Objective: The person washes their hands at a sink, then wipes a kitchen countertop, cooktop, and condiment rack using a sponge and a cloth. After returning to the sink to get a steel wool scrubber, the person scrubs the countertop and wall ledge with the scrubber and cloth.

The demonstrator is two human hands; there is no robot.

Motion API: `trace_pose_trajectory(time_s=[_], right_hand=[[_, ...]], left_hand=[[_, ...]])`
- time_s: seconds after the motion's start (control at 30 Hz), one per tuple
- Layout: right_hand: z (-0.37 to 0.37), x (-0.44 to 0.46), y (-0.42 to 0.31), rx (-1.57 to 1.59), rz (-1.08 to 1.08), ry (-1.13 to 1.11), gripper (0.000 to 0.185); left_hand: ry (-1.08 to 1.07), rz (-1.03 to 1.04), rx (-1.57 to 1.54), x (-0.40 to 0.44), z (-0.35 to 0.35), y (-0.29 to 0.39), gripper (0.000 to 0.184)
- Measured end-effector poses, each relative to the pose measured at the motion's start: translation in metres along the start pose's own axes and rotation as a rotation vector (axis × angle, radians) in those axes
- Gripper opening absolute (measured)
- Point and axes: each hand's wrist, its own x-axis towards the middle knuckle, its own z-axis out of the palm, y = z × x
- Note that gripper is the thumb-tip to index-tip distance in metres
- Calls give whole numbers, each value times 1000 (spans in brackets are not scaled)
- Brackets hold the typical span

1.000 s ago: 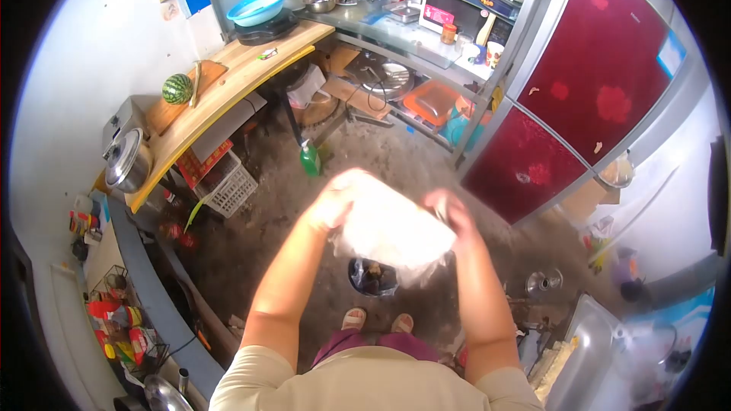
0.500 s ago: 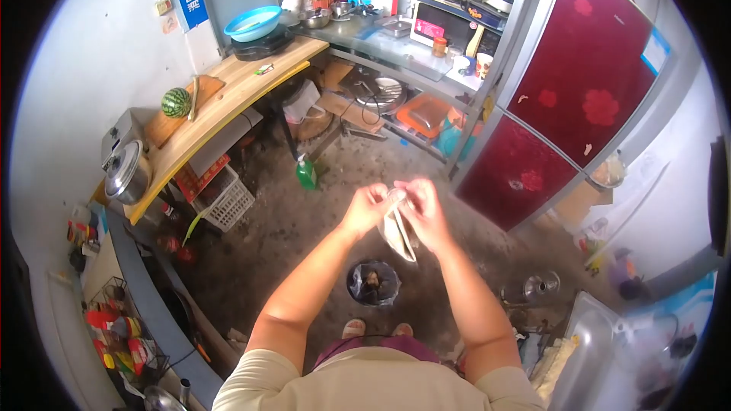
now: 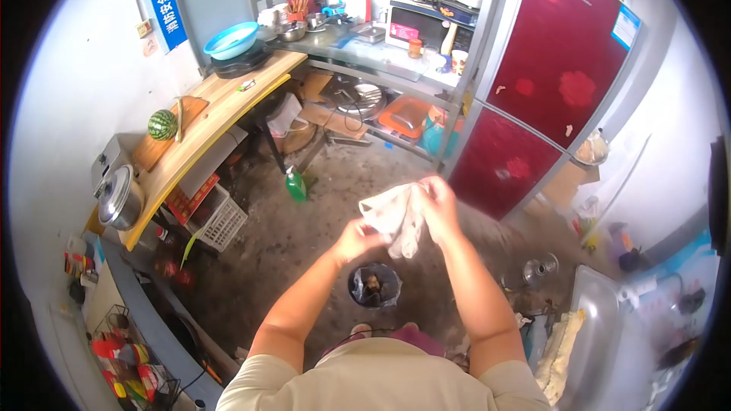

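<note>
A pale, off-white cloth (image 3: 399, 217) hangs crumpled and partly spread between my two hands, above the floor. My right hand (image 3: 438, 211) is closed on its right upper part, with the fingers pinching the fabric. At the lower left edge of the cloth, my left hand (image 3: 359, 240) has its thumb and fingers closed against it; some fingertips are hidden by the fabric. Below my hands stands a dark bin (image 3: 375, 285) with a bag lining and some waste inside.
On the left, a wooden counter (image 3: 221, 103) carries a watermelon (image 3: 162, 125), a lidded pot (image 3: 122, 198) and a blue basin (image 3: 231, 40). A green pump bottle (image 3: 295, 184) stands on the floor. To the right are a red refrigerator (image 3: 548, 38) and a metal sink (image 3: 590, 335).
The cloth, folded narrow before, is now opened out wider. My left hand has moved down and left, away from my right hand. The view has shifted slightly to the right.
</note>
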Motion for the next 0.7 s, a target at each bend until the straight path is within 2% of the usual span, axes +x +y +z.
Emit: trace_pose_trajectory(time_s=[0.03, 0.07, 0.1, 0.13, 0.2, 0.3, 0.33, 0.43, 0.47, 0.53, 0.57, 0.6, 0.63, 0.7], right_hand=[[-3, -2, -6, 34, 28, 19, 13], [-8, -5, -13, 19, 52, 47, 13], [-14, -7, -14, 30, 50, 85, 13], [-20, -9, -14, 42, 47, 121, 12], [-34, -10, -1, 37, 19, 208, 10], [-49, -24, 8, 156, 244, 259, 11], [-59, -29, 11, 162, 363, 209, 12], [-70, -43, 15, 548, 185, 210, 14], [-76, -49, 11, 776, 110, 116, 24], [-79, -69, 15, 871, 322, 46, 31], [-79, -80, 16, 918, 428, 11, 34], [-69, -89, 10, 685, 616, 118, 39], [-85, -102, 43, 454, 530, -9, 41], [-89, -115, 38, 541, 550, -55, 50]], left_hand=[[70, 17, -101, 5, 0, 0, 37], [135, 44, -28, 7, -1, 11, 21], [138, 123, -87, 12, -1, 18, 17], [101, 110, -78, 16, -4, 26, 16], [31, 121, -26, 22, -2, 48, 18], [-118, 97, 216, 36, 2, 69, 20], [-137, 75, 205, 36, 10, 76, 21], [-202, -5, 160, 40, 25, 89, 18], [-201, -40, 48, 44, 31, 89, 18], [-194, -121, -176, 48, 44, 86, 17], [-219, -160, -189, 52, 47, 82, 18], [-242, -197, -201, 58, 48, 75, 19], [-262, -232, -215, 61, 50, 71, 21], [-259, -395, -256, 60, 55, 71, 22]])
